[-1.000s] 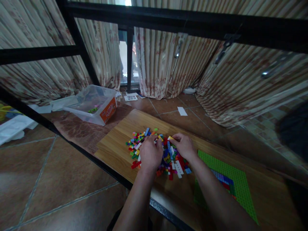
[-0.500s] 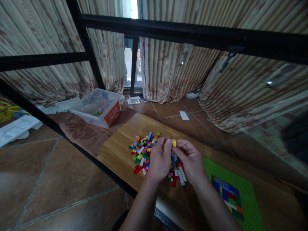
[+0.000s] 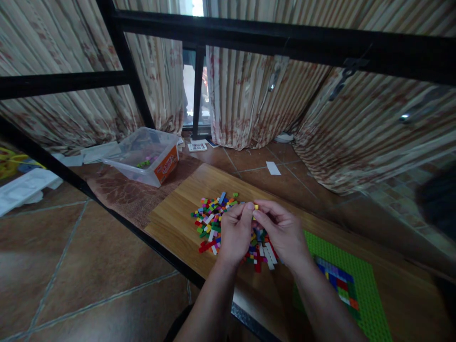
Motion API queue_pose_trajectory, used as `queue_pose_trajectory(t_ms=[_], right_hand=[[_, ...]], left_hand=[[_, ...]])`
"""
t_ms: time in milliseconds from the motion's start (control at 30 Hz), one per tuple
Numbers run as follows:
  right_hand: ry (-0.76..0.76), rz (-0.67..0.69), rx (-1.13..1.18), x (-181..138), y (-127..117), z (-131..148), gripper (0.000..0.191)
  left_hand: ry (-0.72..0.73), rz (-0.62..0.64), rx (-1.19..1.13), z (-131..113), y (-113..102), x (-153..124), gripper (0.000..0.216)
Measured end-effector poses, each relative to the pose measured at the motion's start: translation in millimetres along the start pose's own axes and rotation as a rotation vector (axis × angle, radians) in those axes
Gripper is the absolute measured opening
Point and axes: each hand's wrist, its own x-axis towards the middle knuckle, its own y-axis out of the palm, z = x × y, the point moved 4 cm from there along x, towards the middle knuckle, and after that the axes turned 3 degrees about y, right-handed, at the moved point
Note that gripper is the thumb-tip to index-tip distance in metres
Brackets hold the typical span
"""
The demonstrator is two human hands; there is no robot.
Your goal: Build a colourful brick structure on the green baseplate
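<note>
Both my hands meet above a pile of loose toy bricks (image 3: 210, 223) on the wooden board. Between their fingertips is a small yellow toy brick (image 3: 256, 207), mostly covered by the fingers. My left hand (image 3: 237, 232) pinches it from the left, thumb on top. From the right, my right hand (image 3: 283, 230) closes thumb and forefinger on it. Part of the pile is hidden under both hands. Right of my right forearm lies a green baseplate (image 3: 368, 285), which bears a patch of blue, red, white, green and orange bricks (image 3: 340, 282), partly covered by the forearm.
The wooden board (image 3: 178, 204) runs diagonally. Beyond its far left end stands a clear plastic tub (image 3: 142, 156) with an orange label, on a brown mat (image 3: 121, 199). Black metal bars (image 3: 249, 31) cross in front of curtains (image 3: 245, 99). A white paper (image 3: 272, 168) lies on the tiled floor.
My right fingers have closed further over the yellow brick, so less of it shows. Both hands stay together over the pile. The view has shifted slightly.
</note>
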Motion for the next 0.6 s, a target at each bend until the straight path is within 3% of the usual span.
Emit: queue_pose_trajectory(t_ms=[367,467,600], right_hand=[[0.168,-0.133,0.216,-9.2,2.1,-21.4,0.031],[0.21,-0.195,0.295,-13.0,-9.9,-26.8,0.034],[0.251,-0.345,0.212,-27.6,-53.9,-43.4,0.037]], left_hand=[[-0.165,-0.066,-0.084,20.5,5.0,-1.0,0.035],[-0.174,-0.088,0.088,22.2,-3.3,2.8,0.033],[-0.029,-0.04,0.524,12.1,-14.1,6.9,0.035]])
